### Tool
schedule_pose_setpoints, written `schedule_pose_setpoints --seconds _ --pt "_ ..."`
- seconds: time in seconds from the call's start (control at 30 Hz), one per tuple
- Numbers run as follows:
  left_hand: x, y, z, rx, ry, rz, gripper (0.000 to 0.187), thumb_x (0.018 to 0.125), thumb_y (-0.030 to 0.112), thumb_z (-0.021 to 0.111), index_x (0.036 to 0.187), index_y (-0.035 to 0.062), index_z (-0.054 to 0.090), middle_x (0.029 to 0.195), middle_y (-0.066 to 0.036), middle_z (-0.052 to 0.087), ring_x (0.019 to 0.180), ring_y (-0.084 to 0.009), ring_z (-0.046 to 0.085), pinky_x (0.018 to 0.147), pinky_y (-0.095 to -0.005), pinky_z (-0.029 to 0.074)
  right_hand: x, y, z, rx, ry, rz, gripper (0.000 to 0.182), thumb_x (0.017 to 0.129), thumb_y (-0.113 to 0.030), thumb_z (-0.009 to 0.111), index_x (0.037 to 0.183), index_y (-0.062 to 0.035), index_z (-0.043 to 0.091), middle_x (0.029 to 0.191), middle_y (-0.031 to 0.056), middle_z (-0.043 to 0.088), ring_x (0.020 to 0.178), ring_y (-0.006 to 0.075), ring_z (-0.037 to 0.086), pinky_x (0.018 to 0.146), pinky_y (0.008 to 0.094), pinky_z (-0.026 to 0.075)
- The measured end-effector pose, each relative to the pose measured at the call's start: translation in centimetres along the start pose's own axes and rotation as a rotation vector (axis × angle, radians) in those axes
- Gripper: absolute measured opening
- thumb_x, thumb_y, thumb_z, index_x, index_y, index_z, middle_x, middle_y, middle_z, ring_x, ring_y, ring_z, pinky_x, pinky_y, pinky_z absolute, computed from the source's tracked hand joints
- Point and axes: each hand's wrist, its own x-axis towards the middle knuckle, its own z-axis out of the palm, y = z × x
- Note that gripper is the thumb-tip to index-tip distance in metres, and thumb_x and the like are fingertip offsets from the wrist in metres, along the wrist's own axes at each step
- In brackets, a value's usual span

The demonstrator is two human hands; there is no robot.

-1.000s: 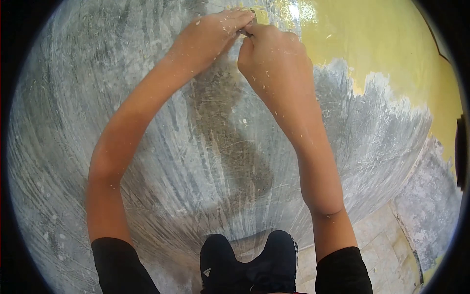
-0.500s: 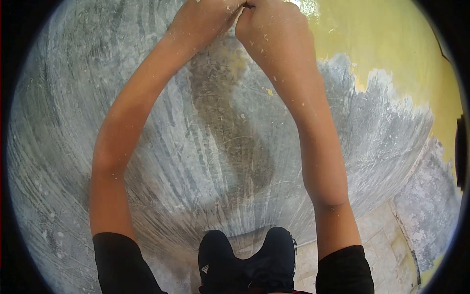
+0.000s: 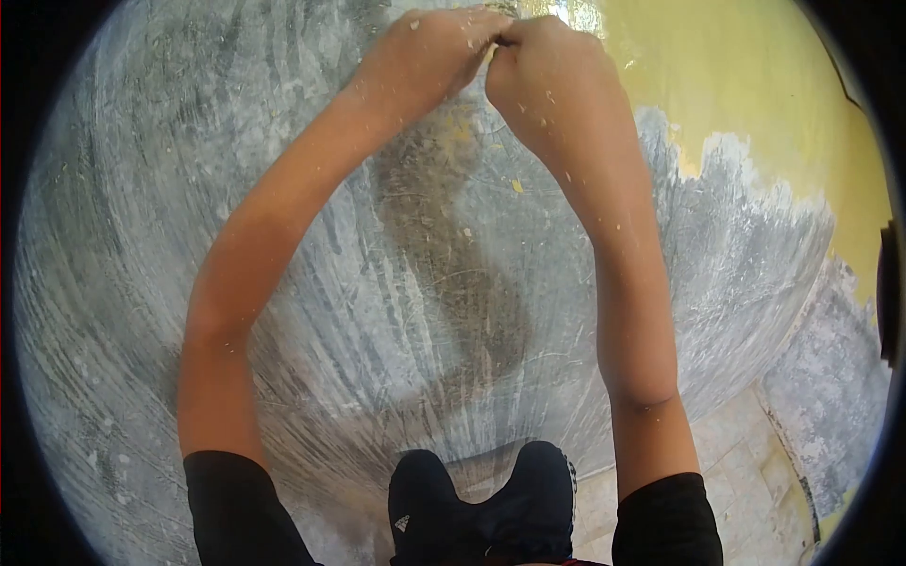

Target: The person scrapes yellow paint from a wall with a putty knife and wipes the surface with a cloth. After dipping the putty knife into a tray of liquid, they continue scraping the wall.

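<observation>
Both arms reach out to a wall whose grey surface point(image 3: 311, 349) is streaked and bare of paint. My left hand point(image 3: 429, 61) is closed at the top of the view, its fingers pointing right. Against its fingertips, my right hand point(image 3: 557, 80) is curled into a fist. Something small and dark shows where the two hands meet, but the fingers hide what they grip. Yellow paint point(image 3: 727, 75) covers the wall to the right of my right hand, ending in a ragged edge. Pale flecks stick to both hands and forearms.
My dark-clad knees point(image 3: 481, 509) are close to the foot of the wall. Pale floor tiles point(image 3: 727, 500) lie at lower right, beside another patchy grey wall section point(image 3: 821, 368). A dark object point(image 3: 887, 292) stands at the right edge.
Both hands have come down in the view and slightly to the right, staying together and closed. The wall looks much the same.
</observation>
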Motion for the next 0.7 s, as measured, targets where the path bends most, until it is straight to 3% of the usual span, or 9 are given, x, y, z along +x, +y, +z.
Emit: schedule_pose_setpoints --seconds 0.03,0.13,0.23,0.33,0.43,0.5,0.57,0.63,0.7 --pt "0.0 -0.2 0.6 0.016 0.091 0.074 0.023 0.095 0.004 0.063 0.118 0.0004 0.066 0.108 -0.021 0.072 0.098 -0.0407 0.072 0.080 -0.0472 0.060 0.0 -0.1 0.0 0.000 0.000 -0.007 0.030 0.092 -0.015 0.055 0.102 -0.0011 0.079 0.087 0.0286 0.073 0.083 0.0487 0.071 0.081 0.0538 0.059" --pt "0.7 -0.8 0.0 0.019 0.009 0.030 0.021 0.095 0.005 0.063 0.115 0.0006 0.067 0.107 -0.020 0.073 0.097 -0.0392 0.073 0.079 -0.0468 0.060 0.8 -0.1 -0.2 0.026 -0.021 0.066 0.031 0.092 -0.016 0.056 0.103 -0.0009 0.080 0.089 0.0295 0.073 0.083 0.0491 0.071 0.081 0.0528 0.059" --pt "1.3 -1.0 -0.1 0.025 0.008 -0.046 0.018 0.095 0.006 0.061 0.111 0.0002 0.067 0.103 -0.020 0.072 0.095 -0.0378 0.073 0.079 -0.0453 0.061 2.5 0.1 -0.7 0.007 0.022 0.076 0.030 0.092 -0.014 0.058 0.091 0.0089 0.076 0.086 0.0366 0.069 0.083 0.0527 0.072 0.078 0.0564 0.057" --pt "0.3 -0.6 0.3 0.225 -0.071 -0.104 0.022 0.095 0.006 0.065 0.116 0.0083 0.072 0.111 -0.009 0.078 0.098 -0.0295 0.076 0.079 -0.0392 0.064 1.5 1.3 0.0 -0.015 -0.014 0.021 0.031 0.092 -0.017 0.057 0.106 -0.0012 0.080 0.089 0.0297 0.073 0.083 0.0484 0.072 0.082 0.0522 0.059" --pt "-0.4 -0.4 1.5 0.163 0.047 -0.048 0.033 0.095 0.013 0.071 0.128 0.0112 0.072 0.120 -0.013 0.077 0.105 -0.0350 0.075 0.088 -0.0425 0.062 0.5 1.7 -0.1 0.056 -0.007 0.034 0.032 0.092 -0.018 0.057 0.108 -0.0016 0.080 0.090 0.0298 0.073 0.083 0.0479 0.073 0.082 0.0515 0.059" --pt "-0.4 -1.0 1.8 0.181 0.048 -0.038 0.031 0.096 0.013 0.070 0.127 0.0114 0.072 0.120 -0.013 0.077 0.103 -0.0353 0.075 0.086 -0.0433 0.062 0.3 1.6 0.5 0.072 0.044 0.060 0.026 0.090 -0.017 0.060 0.092 0.0035 0.077 0.084 0.0298 0.073 0.082 0.0491 0.073 0.077 0.0563 0.059" --pt "-0.2 -1.9 1.8 0.194 0.040 -0.036 0.030 0.096 0.014 0.069 0.127 0.0116 0.072 0.119 -0.013 0.077 0.101 -0.0356 0.075 0.084 -0.0441 0.062 1.5 1.5 1.3 0.064 0.058 0.023 0.027 0.091 -0.017 0.060 0.093 0.0035 0.077 0.085 0.0299 0.073 0.082 0.0490 0.073 0.077 0.0561 0.059" --pt "1.2 -2.7 1.2 0.250 0.061 0.000 0.015 0.095 0.007 0.063 0.107 0.0086 0.071 0.101 -0.010 0.075 0.087 -0.0323 0.076 0.073 -0.0422 0.063 2.0 1.3 1.3 0.045 0.068 -0.005 0.027 0.091 -0.017 0.060 0.093 0.0035 0.077 0.085 0.0299 0.073 0.082 0.0490 0.073 0.077 0.0558 0.059" --pt "2.1 -2.7 0.7 0.192 0.036 0.007 0.013 0.095 0.006 0.061 0.106 0.0046 0.069 0.099 -0.015 0.074 0.089 -0.0348 0.075 0.076 -0.0434 0.062 2.8 0.9 0.5 0.110 0.035 0.037 0.032 0.094 -0.019 0.056 0.108 -0.0016 0.080 0.090 0.0290 0.073 0.083 0.0482 0.072 0.082 0.0507 0.058"
